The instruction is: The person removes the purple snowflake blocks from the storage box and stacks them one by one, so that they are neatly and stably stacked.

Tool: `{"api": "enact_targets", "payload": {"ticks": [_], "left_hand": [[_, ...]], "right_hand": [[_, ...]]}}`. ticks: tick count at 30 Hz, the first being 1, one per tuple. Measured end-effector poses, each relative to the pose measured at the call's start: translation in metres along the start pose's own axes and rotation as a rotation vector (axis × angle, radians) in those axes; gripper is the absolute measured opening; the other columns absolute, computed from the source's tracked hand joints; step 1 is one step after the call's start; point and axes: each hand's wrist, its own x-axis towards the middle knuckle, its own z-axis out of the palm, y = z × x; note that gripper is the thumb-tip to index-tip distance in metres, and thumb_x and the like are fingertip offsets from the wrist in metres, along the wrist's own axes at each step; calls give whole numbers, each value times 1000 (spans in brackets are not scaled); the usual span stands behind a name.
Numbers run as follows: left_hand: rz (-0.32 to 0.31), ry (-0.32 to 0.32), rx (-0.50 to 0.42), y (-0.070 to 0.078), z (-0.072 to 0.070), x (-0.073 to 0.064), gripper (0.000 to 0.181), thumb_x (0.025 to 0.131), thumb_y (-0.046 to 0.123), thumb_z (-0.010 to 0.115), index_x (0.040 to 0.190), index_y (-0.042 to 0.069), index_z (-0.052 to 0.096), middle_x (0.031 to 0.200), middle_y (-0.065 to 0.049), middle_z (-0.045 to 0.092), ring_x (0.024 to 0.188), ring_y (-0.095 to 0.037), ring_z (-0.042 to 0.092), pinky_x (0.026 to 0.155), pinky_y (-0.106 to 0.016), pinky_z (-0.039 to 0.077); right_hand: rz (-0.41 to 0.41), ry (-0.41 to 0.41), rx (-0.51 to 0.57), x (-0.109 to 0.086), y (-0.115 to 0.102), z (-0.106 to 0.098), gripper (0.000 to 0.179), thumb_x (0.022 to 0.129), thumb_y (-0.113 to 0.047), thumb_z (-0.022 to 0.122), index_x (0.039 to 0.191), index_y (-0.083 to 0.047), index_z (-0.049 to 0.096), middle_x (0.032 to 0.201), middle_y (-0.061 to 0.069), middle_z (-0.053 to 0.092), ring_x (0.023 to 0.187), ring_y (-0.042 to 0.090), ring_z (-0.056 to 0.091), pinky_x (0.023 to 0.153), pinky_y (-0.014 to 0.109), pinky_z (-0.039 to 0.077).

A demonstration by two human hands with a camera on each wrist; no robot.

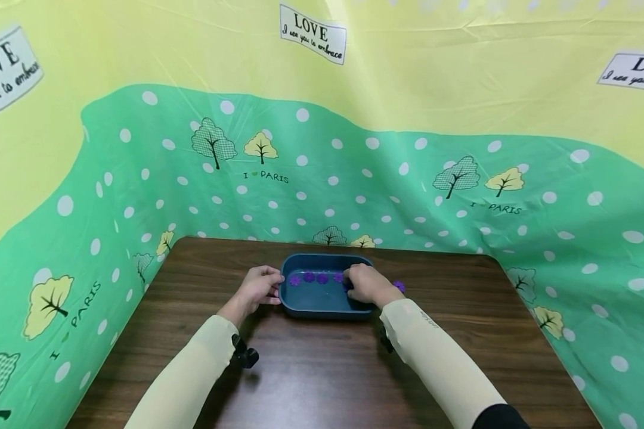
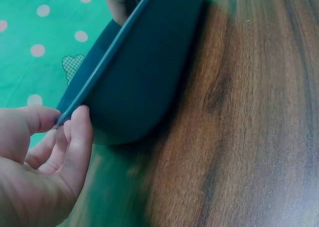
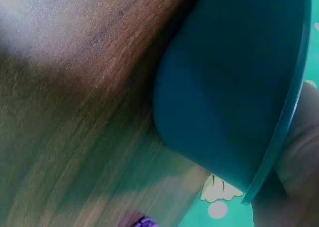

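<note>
A dark blue rectangular tray (image 1: pixel 327 313) with raised walls stands on the table. Its left rim is pinched between the thumb and fingers of my left hand (image 1: pixel 260 286), which the left wrist view shows close up at the rim (image 2: pixel 94 85). My right hand (image 1: pixel 369 283) reaches over the right wall, fingers bent down inside. A purple flower-shaped piece (image 1: pixel 346 286) shows at its fingertips, mostly covered by the hand. Left of it, several purple flower pieces (image 1: pixel 322 278) lie in a row along the tray's back. In the right wrist view, the wall hides the right fingertips.
Another purple flower piece (image 1: pixel 399 286) lies on the table just right of the tray, beside my right wrist. The brown wooden table (image 1: pixel 322 369) ends at a green and yellow printed cloth (image 1: pixel 386 179) behind and at the sides.
</note>
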Motion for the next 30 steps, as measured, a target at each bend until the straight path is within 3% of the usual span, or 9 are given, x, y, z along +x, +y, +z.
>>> {"api": "enact_targets", "payload": {"ticks": [7,18,30], "left_hand": [[15,-2,6,1,-2,0,30,99,10,65,126,-2,61,84,-14,63,64,-17,60,57,-31,62],[13,12,8,2,-2,0,28,99,11,65,125,0,62,88,-18,64,63,-17,60,56,-30,62],[14,18,26,-2,-2,1,31,100,12,65,128,-2,61,86,-14,64,63,-15,60,58,-31,63]], "right_hand": [[-20,34,49,-3,1,-3,26,91,-21,78,115,-11,73,109,5,68,96,17,63,87,38,58],[-64,64,123,-10,7,-13,28,92,-22,78,118,-12,74,108,2,67,92,15,61,84,37,59],[-52,112,216,-27,15,-22,25,92,-19,78,115,-9,76,112,4,70,100,19,65,91,41,60]]}}
